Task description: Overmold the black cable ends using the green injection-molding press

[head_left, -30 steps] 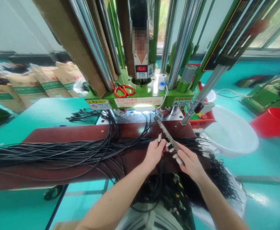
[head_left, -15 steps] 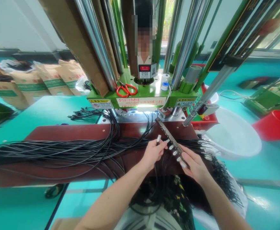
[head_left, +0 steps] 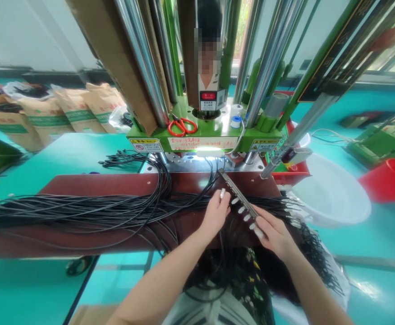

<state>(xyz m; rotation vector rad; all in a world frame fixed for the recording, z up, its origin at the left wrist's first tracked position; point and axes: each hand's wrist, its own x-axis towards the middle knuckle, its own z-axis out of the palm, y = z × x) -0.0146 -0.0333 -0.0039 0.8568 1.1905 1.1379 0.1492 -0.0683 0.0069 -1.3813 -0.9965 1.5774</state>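
My right hand [head_left: 272,231] is closed round the lower end of a long metal mold bar [head_left: 236,192], which slants up and left over the bench. Several silvery cable connectors [head_left: 241,210] sit in a row along the bar's left edge. Beside the bar, my left hand [head_left: 216,212] pinches a cable connector [head_left: 222,193] whose light metal tip points up between the fingers. Black cables hang below the hands toward my lap. Behind them a thick bundle of black cables [head_left: 82,212] lies across the brown board [head_left: 92,183].
Ahead stands a green press [head_left: 136,132] with steel columns and a lit gap at its base. Red-handled scissors [head_left: 182,127] lie on it. At right are a white basin [head_left: 336,194] and a red bucket [head_left: 392,180]. Paper sacks [head_left: 45,115] stand at the back left.
My left hand has shifted slightly left and up, its connector now further from the bar. My right hand keeps hold of the bar. The camera view has moved slightly.
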